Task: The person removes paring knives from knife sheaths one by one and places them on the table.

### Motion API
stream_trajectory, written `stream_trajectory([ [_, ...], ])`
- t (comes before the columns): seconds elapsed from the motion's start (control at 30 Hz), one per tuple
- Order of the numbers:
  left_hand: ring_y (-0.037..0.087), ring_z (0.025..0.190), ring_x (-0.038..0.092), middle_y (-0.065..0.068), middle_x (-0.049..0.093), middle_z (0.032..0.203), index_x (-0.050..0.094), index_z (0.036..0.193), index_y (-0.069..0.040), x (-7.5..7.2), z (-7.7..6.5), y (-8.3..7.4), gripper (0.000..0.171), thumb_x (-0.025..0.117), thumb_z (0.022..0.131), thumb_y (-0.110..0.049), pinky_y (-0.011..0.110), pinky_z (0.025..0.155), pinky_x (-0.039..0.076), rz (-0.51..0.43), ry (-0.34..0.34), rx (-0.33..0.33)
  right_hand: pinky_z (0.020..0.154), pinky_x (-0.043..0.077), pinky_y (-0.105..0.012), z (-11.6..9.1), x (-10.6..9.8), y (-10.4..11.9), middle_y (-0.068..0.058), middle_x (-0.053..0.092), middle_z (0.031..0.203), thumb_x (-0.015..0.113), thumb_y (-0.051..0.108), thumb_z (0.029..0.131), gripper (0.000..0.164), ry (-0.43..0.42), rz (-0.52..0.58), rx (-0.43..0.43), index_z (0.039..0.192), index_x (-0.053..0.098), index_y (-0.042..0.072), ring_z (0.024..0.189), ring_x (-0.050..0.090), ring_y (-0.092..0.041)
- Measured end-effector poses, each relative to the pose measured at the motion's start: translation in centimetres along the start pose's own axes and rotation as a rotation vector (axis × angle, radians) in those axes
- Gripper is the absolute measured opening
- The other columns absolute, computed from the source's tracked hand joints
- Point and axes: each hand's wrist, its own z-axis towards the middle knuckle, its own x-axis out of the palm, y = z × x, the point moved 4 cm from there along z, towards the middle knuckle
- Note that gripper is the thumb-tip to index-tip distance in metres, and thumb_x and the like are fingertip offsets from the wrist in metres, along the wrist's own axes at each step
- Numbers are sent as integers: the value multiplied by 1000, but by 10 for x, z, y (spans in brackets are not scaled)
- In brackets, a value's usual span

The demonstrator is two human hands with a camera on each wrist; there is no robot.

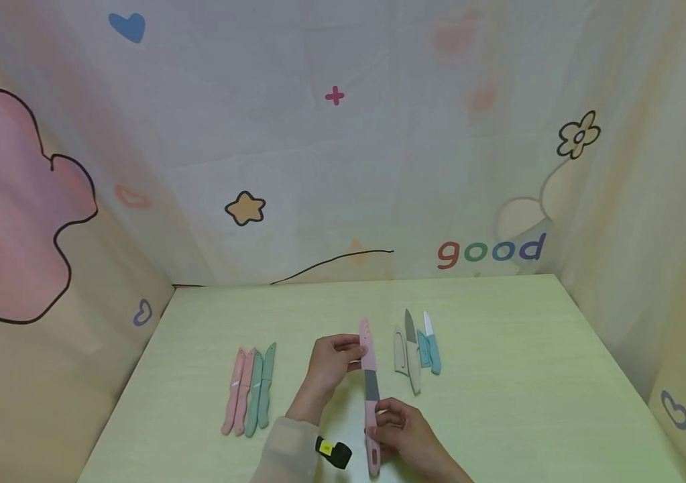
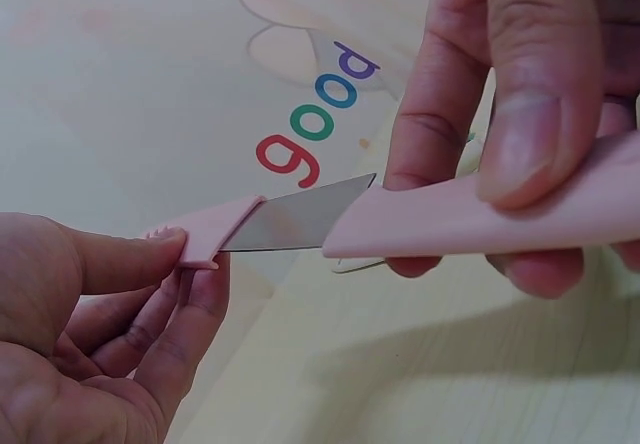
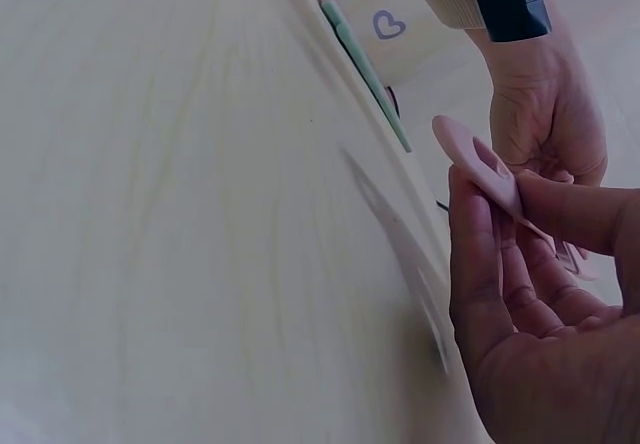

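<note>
A pink-handled knife [image 1: 373,443] is held over the near middle of the table, its tip pointing away from me. My left hand [image 1: 329,367] pinches the pink blade sheath [image 1: 367,354] between thumb and fingers, and the sheath covers the front of the blade. Grey blade [image 2: 300,214] shows between sheath and handle. With thumb and fingers, my right hand [image 1: 406,433] grips the handle; in the right wrist view the handle's end with its slot [image 3: 482,159] sticks out past the fingers. The blade's tip is hidden in the sheath.
On the left lie two pink knives [image 1: 240,396] and two green knives [image 1: 261,392], side by side. To the right, a cream-handled knife [image 1: 413,365] and a small blue-handled knife [image 1: 434,352] lie bare-bladed, each beside its cream sheath [image 1: 399,352] or blue sheath [image 1: 423,349].
</note>
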Motion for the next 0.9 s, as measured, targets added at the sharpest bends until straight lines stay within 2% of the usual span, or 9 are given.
stream_trajectory([
  [0.2,24,82,67,15,70,93,70,104,0,-1,0,-1,19,70,86,-3,35,72,61,2,-7,-4,68,61,-35,-1,1,-3,-8,69,93,69,9,88,36,7,-27,39,120,54,0,81,65,-24],
  [0.9,24,85,67,15,71,95,70,105,1,-4,2,-2,18,69,86,-1,36,72,61,-29,-29,-3,63,62,-36,-6,1,-6,-7,68,89,69,5,87,34,24,-38,28,117,55,-2,77,64,-22],
])
